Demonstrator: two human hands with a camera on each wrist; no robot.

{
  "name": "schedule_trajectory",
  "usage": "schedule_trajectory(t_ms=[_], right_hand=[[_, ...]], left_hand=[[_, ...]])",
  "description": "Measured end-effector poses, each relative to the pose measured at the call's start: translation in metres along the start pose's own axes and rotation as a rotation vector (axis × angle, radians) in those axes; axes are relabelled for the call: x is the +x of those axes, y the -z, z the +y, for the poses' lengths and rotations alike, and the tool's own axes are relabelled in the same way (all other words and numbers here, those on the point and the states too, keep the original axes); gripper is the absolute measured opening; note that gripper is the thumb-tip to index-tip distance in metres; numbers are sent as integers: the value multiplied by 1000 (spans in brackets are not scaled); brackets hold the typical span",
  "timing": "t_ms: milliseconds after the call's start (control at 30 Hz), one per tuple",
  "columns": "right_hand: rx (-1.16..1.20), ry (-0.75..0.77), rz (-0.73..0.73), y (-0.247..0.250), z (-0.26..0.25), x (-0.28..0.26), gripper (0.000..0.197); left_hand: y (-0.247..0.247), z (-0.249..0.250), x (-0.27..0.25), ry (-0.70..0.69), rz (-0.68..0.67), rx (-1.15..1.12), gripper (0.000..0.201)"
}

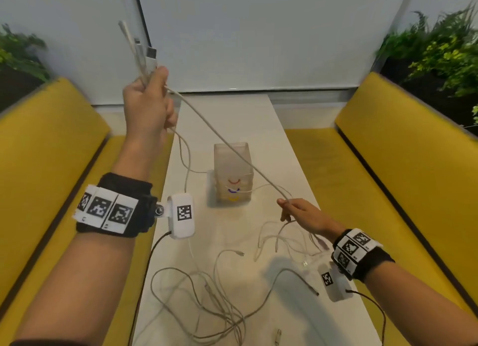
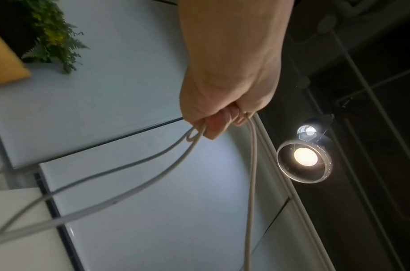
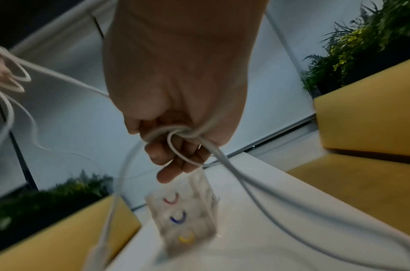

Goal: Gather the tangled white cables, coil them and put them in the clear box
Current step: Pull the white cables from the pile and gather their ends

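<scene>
My left hand (image 1: pixel 148 99) is raised high at the left and grips a bunch of white cables (image 1: pixel 141 53), their plug ends sticking up above the fist. The left wrist view shows the fist (image 2: pixel 222 117) with strands (image 2: pixel 251 174) hanging from it. One taut cable (image 1: pixel 227 143) runs down to my right hand (image 1: pixel 297 211), which grips it low over the table; in the right wrist view the fingers (image 3: pixel 176 157) curl round looped cable (image 3: pixel 174 139). The clear box (image 1: pixel 232 175) stands upright mid-table between the hands. More tangled cables (image 1: pixel 207 299) lie on the white table (image 1: pixel 232 112).
Yellow bench seats (image 1: pixel 401 164) run along both sides of the narrow table, with green plants (image 1: pixel 434 48) behind them. A white wall panel closes the far end. A ceiling lamp (image 2: pixel 305 158) shows in the left wrist view. Loose plug ends (image 1: pixel 278 339) lie near the table's front.
</scene>
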State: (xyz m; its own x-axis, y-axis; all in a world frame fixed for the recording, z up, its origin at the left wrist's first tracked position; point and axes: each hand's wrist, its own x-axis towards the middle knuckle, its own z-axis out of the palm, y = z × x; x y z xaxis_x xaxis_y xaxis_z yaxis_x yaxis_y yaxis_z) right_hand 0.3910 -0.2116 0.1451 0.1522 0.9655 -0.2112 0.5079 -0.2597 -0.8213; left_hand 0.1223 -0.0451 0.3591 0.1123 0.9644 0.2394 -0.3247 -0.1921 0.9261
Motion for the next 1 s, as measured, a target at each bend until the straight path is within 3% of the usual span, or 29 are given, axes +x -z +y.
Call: schedule_trajectory(t_ms=[133,333,433,533,667,733,867,933,1000], right_hand=[[-184,1,-31,-8,28,-2,58],[-279,0,-126,-16,42,-1,33],[-250,18,-145,-21,39,2,30],[-82,-20,-100,-21,37,6,15],[-3,-203,-175,-6,47,2,66],[-112,-354,-273,-2,60,-4,59],[-380,-539,-415,-12,90,-23,16],[-427,-515,-418,-22,103,-33,21],[-552,-451,-394,-27,112,-44,35]], left_hand=[[5,7,6,-37,82,-132,35],[8,13,14,-72,260,-253,37],[5,14,12,-88,259,-246,40],[0,6,9,-82,155,-123,40],[-9,-26,2,-22,14,327,36],[-12,-49,-6,2,-87,527,35],[-13,-85,-18,87,-393,769,24],[-14,-93,-21,120,-502,833,23],[-15,-96,-21,136,-519,864,25]])
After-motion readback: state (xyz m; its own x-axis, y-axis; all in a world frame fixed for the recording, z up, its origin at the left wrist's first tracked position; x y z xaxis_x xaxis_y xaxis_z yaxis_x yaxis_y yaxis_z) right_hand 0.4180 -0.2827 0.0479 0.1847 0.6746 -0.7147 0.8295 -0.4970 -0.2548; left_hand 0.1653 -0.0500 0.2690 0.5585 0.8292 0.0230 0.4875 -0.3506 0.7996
